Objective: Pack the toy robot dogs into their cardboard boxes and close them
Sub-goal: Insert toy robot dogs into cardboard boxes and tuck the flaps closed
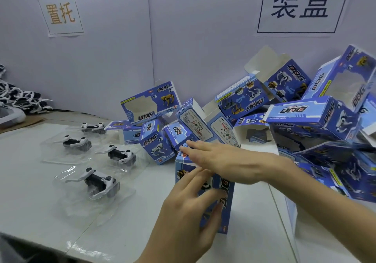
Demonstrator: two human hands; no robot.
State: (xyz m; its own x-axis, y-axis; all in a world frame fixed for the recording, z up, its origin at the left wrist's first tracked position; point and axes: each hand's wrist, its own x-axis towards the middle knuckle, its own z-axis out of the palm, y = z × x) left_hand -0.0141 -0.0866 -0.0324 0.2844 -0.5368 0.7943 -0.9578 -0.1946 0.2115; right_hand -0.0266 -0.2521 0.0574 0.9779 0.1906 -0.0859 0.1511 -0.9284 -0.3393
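A blue cardboard dog box [225, 207] stands upright on the white table in front of me. My right hand [215, 156] lies flat across its top with straight fingers. My left hand [189, 205] rests against its front face, fingers spread and nearly straight. Several black-and-white toy robot dogs lie in clear plastic trays to the left; the nearest one [99, 182] is beside the box, others [121, 155] [76, 141] [92, 128] lie farther back.
A heap of blue open boxes [305, 116] fills the right and back, some with flaps up. More boxes [150, 99] lean against the wall. A dark pile of toy parts [18, 97] sits far left. The table's front edge [67, 248] is near.
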